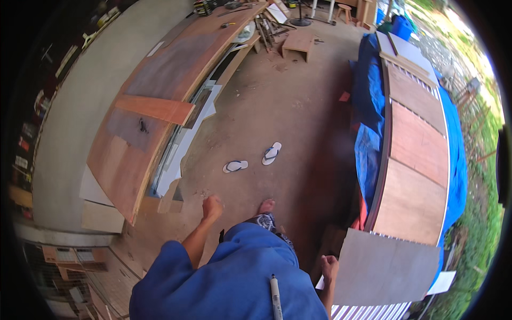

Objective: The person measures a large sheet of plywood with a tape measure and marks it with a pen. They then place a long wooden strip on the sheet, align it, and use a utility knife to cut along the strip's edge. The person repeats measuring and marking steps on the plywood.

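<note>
My left hand hangs in front of my body with its fingers curled into a loose fist, and nothing shows in it. To the right, my right hand is also curled closed beside the left edge of a grey board; I see nothing held in it and cannot tell whether it touches the board. A pair of white flip-flops with dark straps lies on the floor ahead: one flip-flop to the left, the other flip-flop farther right. My bare foot shows below them.
On the left stands a long plywood-topped workbench with a loose plank across it and sheets stacked underneath. Along the right runs a row of plywood panels over blue tarpaulin. A low wooden stool stands far ahead.
</note>
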`<state>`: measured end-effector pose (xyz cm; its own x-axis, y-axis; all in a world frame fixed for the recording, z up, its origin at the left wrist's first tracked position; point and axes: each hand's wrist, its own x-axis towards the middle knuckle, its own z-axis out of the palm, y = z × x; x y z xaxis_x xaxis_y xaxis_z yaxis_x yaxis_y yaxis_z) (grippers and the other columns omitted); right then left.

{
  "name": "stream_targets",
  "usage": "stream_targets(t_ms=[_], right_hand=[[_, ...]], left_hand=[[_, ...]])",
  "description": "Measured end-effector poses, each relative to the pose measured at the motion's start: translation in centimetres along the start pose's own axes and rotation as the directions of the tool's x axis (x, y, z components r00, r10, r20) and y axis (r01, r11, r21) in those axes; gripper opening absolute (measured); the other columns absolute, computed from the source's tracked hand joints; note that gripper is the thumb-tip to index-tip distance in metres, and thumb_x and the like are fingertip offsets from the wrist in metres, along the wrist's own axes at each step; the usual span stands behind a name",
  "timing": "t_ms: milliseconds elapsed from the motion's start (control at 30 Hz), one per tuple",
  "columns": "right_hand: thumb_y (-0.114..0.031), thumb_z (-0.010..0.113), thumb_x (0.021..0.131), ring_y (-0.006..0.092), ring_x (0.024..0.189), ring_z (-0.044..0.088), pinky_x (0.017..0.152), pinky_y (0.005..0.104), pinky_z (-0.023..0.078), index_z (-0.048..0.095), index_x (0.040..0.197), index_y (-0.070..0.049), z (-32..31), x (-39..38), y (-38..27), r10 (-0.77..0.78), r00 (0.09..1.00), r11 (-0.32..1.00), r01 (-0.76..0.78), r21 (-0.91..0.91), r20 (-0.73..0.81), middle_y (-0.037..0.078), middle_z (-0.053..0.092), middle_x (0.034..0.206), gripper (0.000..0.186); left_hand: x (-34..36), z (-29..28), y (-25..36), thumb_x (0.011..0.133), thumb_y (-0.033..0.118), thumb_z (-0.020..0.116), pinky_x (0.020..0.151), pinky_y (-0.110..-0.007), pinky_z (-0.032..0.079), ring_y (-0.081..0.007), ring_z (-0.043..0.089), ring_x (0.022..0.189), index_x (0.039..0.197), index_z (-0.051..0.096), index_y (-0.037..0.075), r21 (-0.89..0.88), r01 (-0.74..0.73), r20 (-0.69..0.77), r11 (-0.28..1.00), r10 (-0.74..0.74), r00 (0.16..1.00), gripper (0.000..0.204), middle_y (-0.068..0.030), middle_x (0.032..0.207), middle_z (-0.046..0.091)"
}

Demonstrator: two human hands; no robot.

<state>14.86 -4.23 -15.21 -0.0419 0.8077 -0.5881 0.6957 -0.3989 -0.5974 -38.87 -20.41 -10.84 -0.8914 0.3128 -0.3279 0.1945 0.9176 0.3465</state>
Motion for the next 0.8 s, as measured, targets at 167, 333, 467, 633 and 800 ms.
stream_targets(t_ms=[167, 333, 467, 633, 800], right_hand=[[-0.026, 0.073, 0.096, 0.0166, 0.076, 0.068, 0.071, 0.0346, 0.056, 0.072, 0.099, 0.000, 1.5, 3.6, -6.4, -0.099, 0.992, 0.995, 0.101, -0.020, 0.085, 0.008, 0.072, 0.083, 0.027], [-0.029, 0.075, 0.095, 0.0190, 0.079, 0.070, 0.075, 0.0361, 0.057, 0.073, 0.101, 0.001, 5.0, 8.0, -15.8, -0.120, 0.992, 0.980, 0.122, -0.154, 0.028, 0.011, 0.074, 0.085, 0.030], [-0.029, 0.074, 0.095, 0.0205, 0.083, 0.073, 0.077, 0.0351, 0.058, 0.072, 0.104, 0.001, 9.5, 8.7, -24.1, -0.169, 0.977, 0.975, 0.185, -0.121, 0.133, 0.013, 0.076, 0.091, 0.032], [-0.028, 0.075, 0.095, 0.0224, 0.084, 0.075, 0.076, 0.0358, 0.059, 0.072, 0.108, 0.001, 16.7, 7.7, -31.9, -0.165, 0.930, 0.948, 0.242, -0.208, 0.329, 0.015, 0.077, 0.095, 0.032], [-0.024, 0.073, 0.095, 0.0225, 0.084, 0.075, 0.076, 0.0363, 0.059, 0.071, 0.107, 0.002, 22.0, 7.9, -37.9, -0.145, 0.846, 0.923, 0.303, -0.238, 0.514, 0.016, 0.077, 0.094, 0.029]], left_hand=[[0.0, -0.1, -2.7, 0.079, 0.025, 0.087, 0.087, -0.047, 0.058, -0.0390, 0.074, 0.096, 0.098, 0.076, 0.006, -0.016, 0.032, 0.036, 0.999, -0.031, 0.999, 0.029, -0.0193, 0.099, 0.077], [12.6, -6.7, -5.4, 0.087, 0.030, 0.080, 0.081, -0.048, 0.057, -0.0388, 0.073, 0.087, 0.095, 0.075, 0.005, -0.188, 0.063, -0.233, 0.980, -0.107, 0.967, 0.027, -0.0182, 0.088, 0.075], [29.8, -18.5, -10.3, 0.092, 0.031, 0.075, 0.076, -0.047, 0.055, -0.0360, 0.072, 0.082, 0.096, 0.071, -0.001, -0.158, -0.047, -0.660, 0.986, -0.070, 0.748, 0.033, -0.0205, 0.086, 0.073], [44.0, -28.6, -10.1, 0.090, 0.058, 0.069, 0.065, -0.046, 0.054, -0.0311, 0.074, 0.071, 0.081, 0.074, 0.000, -0.253, 0.282, -0.347, 0.926, -0.359, 0.867, 0.058, -0.0191, 0.075, 0.073], [43.7, -19.9, -1.5, 0.071, 0.070, 0.083, 0.065, -0.040, 0.056, -0.0270, 0.070, 0.081, 0.123, 0.062, -0.004, -0.784, 0.364, 0.151, 0.503, -0.414, 0.898, 0.092, -0.0154, 0.103, 0.068]])
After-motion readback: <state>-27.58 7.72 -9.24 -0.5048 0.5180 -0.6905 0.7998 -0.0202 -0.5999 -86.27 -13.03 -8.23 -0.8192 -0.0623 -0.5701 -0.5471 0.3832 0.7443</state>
